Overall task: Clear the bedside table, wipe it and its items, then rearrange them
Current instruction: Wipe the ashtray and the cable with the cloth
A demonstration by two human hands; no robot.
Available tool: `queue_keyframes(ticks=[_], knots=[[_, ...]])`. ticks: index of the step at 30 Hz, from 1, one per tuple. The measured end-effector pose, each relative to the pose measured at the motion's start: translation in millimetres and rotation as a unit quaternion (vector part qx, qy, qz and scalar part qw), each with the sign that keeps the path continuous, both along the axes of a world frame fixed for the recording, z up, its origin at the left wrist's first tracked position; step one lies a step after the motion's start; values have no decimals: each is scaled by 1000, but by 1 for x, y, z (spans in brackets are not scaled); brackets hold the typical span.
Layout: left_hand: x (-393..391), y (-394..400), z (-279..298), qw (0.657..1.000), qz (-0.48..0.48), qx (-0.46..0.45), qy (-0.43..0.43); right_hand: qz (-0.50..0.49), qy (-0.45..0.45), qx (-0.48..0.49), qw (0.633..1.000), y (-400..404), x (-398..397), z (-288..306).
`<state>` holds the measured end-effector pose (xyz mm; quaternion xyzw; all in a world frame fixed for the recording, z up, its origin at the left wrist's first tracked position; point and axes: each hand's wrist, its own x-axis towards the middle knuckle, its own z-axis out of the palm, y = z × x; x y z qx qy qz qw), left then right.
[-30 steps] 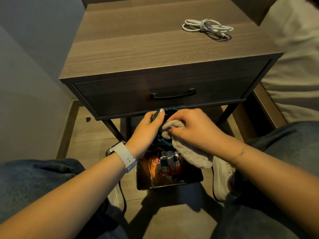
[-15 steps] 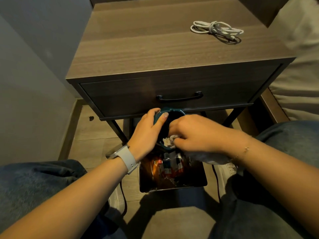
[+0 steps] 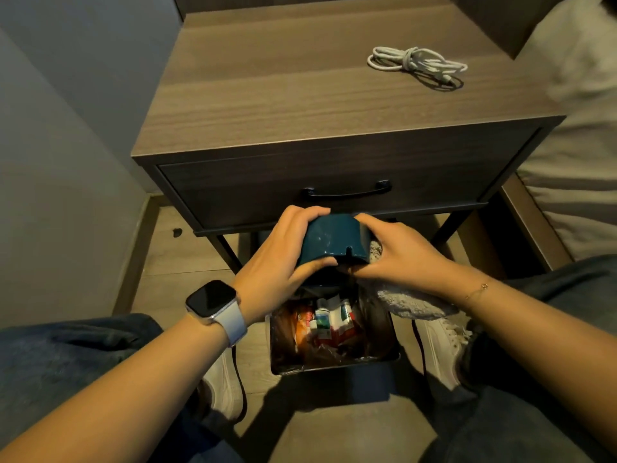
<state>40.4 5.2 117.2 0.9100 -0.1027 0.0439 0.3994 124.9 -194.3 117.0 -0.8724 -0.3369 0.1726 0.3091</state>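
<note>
The table (image 3: 300,105) carries only a coiled cable (image 3: 417,63) near its back right corner. Below its front edge, over a bin (image 3: 334,362) of blurred wrappers, the left hand (image 3: 280,259) grips a teal bowl (image 3: 334,242), tipped with its opening hidden. The right hand (image 3: 397,259) curls around the bowl's other side, pinning a grey cloth (image 3: 407,302), mostly hidden beneath.

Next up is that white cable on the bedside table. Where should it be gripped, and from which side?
Grip the white cable at its knotted middle, where the loops are wrapped together, so the bundle should lift as one. Come from above with the right hand, since it lies flat on the bedside table near the right rear corner. Both hands are busy now with the teal bowl.
</note>
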Motion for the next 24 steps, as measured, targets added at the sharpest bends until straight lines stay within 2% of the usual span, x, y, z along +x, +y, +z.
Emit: queue_keyframes(ticks=[2, 3, 4, 5, 6, 7, 8, 9, 11, 13, 15, 16, 19, 21, 23, 24], knots=[[-1, 6, 1, 996, 45, -40, 69, -35, -78, 8, 996, -1, -3, 0], [-3, 10, 2, 982, 93, -77, 142, -56, -119, 11, 991, 0, -6, 0], [-6, 12, 7, 950, 144, -141, 241, -71, -152, 19, 986, 0, -9, 0], [-10, 16, 14, 888, 183, -237, 350, -80, -179, 29, 980, 0, -11, -1], [-12, 22, 15, 795, 192, -365, 445, -81, -205, 30, 975, -1, -12, -3], [-13, 26, 15, 689, 185, -491, 499, -74, -238, 23, 968, -2, -12, -5], [-15, 27, 17, 604, 186, -586, 507, -61, -281, 12, 958, -3, -11, -7], [-17, 24, 16, 544, 193, -650, 495, -44, -326, -2, 944, -4, -11, -10], [-17, 14, 8, 481, 216, -709, 468, -2, -394, -23, 919, -4, -13, -10], [-13, -2, -1, 454, 253, -721, 457, 39, -419, -32, 907, -2, -17, -9], [-8, -10, -10, 449, 286, -717, 449, 70, -374, -59, 923, -2, -19, -8], [-4, -10, -13, 455, 303, -711, 442, 90, -321, -86, 939, -4, -20, -6], [7, -1, -21, 504, 351, -680, 400, 100, -144, -123, 977, -16, -16, -3], [9, 1, -21, 523, 362, -675, 372, -8, -61, -17, 998, -18, -12, 6], [11, -2, -22, 548, 369, -662, 354, -121, -74, 139, 980, -9, -14, 11], [11, -6, -21, 556, 373, -655, 350, -141, -94, 184, 968, 1, -18, 12]])
